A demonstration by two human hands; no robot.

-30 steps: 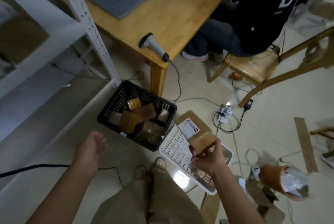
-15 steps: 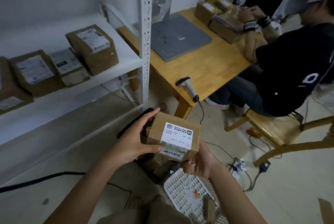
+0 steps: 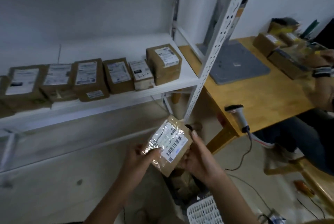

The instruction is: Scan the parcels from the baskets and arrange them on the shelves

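Note:
I hold a brown cardboard parcel (image 3: 169, 144) with a white barcode label in both hands, below the shelf. My left hand (image 3: 140, 159) grips its lower left edge, thumb on the label. My right hand (image 3: 197, 156) holds its right side. A white metal shelf (image 3: 112, 100) carries a row of several labelled brown parcels (image 3: 90, 79). The handheld scanner (image 3: 237, 115) lies at the wooden table's (image 3: 256, 100) front edge, right of my hands. The black basket (image 3: 182, 184) with parcels is mostly hidden under my hands. A white basket (image 3: 204, 211) shows at the bottom.
A white shelf post (image 3: 213, 57) rises between shelf and table. A grey mat (image 3: 236, 66) and more boxes (image 3: 271, 42) lie on the table. Another person (image 3: 310, 133) sits at the right on a wooden chair (image 3: 307, 175). Cables run across the floor.
My view has risen from the floor baskets to the shelf. The parcel was lifted out of the white basket in my right hand, then my left hand took hold too and the parcel turned.

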